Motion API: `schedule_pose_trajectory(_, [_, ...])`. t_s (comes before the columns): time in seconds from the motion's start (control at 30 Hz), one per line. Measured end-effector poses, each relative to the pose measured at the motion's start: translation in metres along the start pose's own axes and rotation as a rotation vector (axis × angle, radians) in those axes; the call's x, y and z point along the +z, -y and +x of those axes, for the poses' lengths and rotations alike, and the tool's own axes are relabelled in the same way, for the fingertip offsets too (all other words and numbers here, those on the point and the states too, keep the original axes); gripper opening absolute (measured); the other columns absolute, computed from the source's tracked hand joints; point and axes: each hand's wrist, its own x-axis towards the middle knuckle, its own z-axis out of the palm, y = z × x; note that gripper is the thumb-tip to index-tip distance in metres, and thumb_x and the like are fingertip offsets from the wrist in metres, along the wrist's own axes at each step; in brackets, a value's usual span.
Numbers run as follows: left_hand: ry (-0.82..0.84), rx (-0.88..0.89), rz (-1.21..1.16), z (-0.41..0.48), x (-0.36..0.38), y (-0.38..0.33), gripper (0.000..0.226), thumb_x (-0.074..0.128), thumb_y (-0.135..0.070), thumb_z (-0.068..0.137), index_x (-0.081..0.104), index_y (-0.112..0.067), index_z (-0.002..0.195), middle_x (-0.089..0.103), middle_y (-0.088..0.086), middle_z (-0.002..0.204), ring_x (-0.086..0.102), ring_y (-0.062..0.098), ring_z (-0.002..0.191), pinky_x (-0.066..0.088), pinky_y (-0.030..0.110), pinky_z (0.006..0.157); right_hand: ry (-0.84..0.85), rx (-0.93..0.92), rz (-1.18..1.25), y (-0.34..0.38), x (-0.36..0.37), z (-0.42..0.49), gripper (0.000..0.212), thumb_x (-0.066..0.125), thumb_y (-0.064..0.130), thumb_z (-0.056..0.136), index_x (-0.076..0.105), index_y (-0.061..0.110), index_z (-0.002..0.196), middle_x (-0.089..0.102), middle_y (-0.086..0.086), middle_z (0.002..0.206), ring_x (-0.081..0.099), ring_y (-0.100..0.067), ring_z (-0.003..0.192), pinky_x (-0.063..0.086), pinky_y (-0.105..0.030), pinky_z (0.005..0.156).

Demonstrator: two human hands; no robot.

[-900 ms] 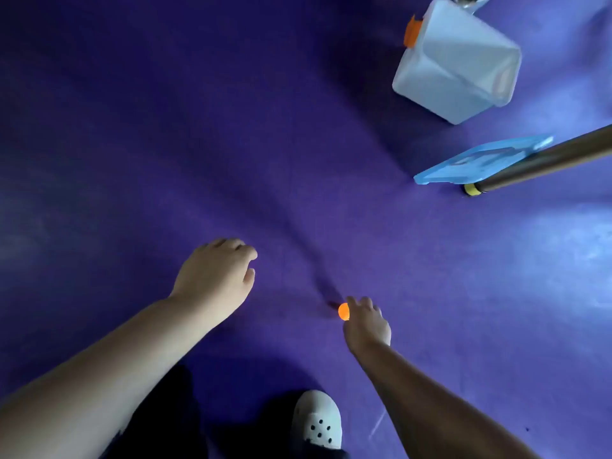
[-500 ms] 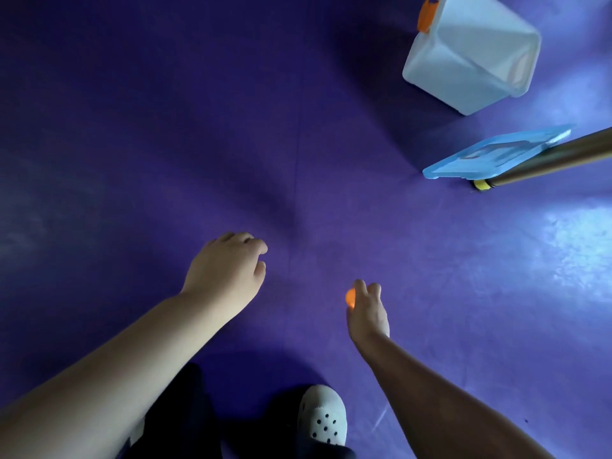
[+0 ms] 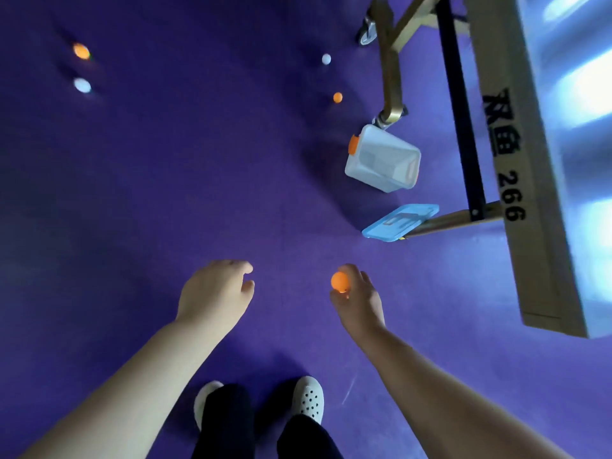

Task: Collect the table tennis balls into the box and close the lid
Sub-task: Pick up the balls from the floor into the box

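Note:
My right hand [image 3: 359, 301] holds an orange table tennis ball [image 3: 340, 281] in its fingertips, above the purple floor. My left hand [image 3: 217, 293] hangs beside it with loosely curled fingers and nothing in it. The clear plastic box [image 3: 384, 159] with an orange latch stands open ahead and to the right. Its blue lid [image 3: 399, 221] lies on the floor just in front of it. More balls lie on the floor: an orange ball [image 3: 81, 50] and a white ball [image 3: 82, 85] at far left, a white ball [image 3: 326, 58] and an orange ball [image 3: 337, 97] beyond the box.
A table tennis table edge [image 3: 516, 160] marked 266 runs down the right side, with its gold legs [image 3: 392, 61] and a wheel right behind the box. My two feet in white clogs [image 3: 309, 397] stand at the bottom on the purple floor [image 3: 165, 193].
I have straightened up: the view is higher and wider, showing the table and more balls. My right hand lifted the orange ball off the floor. My left hand stayed loose.

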Motion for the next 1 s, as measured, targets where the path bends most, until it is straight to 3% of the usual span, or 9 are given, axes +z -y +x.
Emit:
schedule_pose_trajectory(0.23, [-0.04, 0.035, 0.006, 0.03, -0.128, -0.046, 0.027, 0.054, -0.031, 0.089, 0.062, -0.024, 0.114, 0.065, -0.009, 0.112, 0.06, 0.017, 0.101, 0.049, 0.032, 0.076, -0.132, 0.086, 0.265, 0.076, -0.099, 0.008, 0.026, 0.063, 0.025, 0.083, 0.051, 0.017, 0.106, 0.058, -0.002, 0.099, 0.054, -0.023, 0.082, 0.043, -0.029, 0.067])
schedule_pose_trajectory(0.47, [-0.041, 0.037, 0.029, 0.109, -0.206, -0.1, 0.023, 0.054, -0.029, 0.089, 0.063, -0.023, 0.109, 0.065, -0.009, 0.11, 0.059, 0.018, 0.096, 0.046, 0.03, 0.072, -0.13, 0.168, 0.333, 0.104, -0.163, 0.083, 0.043, 0.05, 0.007, 0.086, 0.051, 0.024, 0.125, 0.052, -0.003, 0.113, 0.054, -0.027, 0.092, 0.049, -0.034, 0.075])
schedule_pose_trajectory(0.6, [0.013, 0.03, 0.034, 0.169, -0.229, -0.113, 0.021, 0.053, -0.028, 0.09, 0.062, -0.022, 0.107, 0.064, -0.009, 0.109, 0.058, 0.017, 0.093, 0.039, 0.027, 0.067, -0.121, 0.207, 0.325, 0.123, -0.18, 0.136, 0.046, 0.046, -0.002, 0.083, 0.052, 0.017, 0.124, 0.052, -0.008, 0.117, 0.054, -0.027, 0.099, 0.048, -0.033, 0.077])
schedule_pose_trajectory(0.83, [0.042, 0.035, 0.003, 0.276, -0.271, -0.12, 0.022, 0.051, -0.027, 0.09, 0.063, -0.025, 0.108, 0.066, -0.011, 0.108, 0.06, 0.015, 0.097, 0.049, 0.03, 0.075, -0.089, 0.264, 0.303, 0.172, -0.207, 0.216, 0.039, 0.054, 0.014, 0.087, 0.051, 0.018, 0.125, 0.054, -0.004, 0.118, 0.053, -0.025, 0.104, 0.046, -0.032, 0.082])
schedule_pose_trajectory(1.0, [0.104, 0.144, 0.068, 0.364, -0.303, -0.11, 0.025, 0.05, -0.027, 0.091, 0.06, -0.024, 0.114, 0.065, -0.009, 0.114, 0.059, 0.017, 0.101, 0.05, 0.033, 0.078, -0.106, 0.379, 0.343, 0.209, -0.209, 0.27, 0.022, 0.058, 0.021, 0.084, 0.057, 0.022, 0.107, 0.06, -0.004, 0.105, 0.054, -0.024, 0.09, 0.043, -0.031, 0.076])
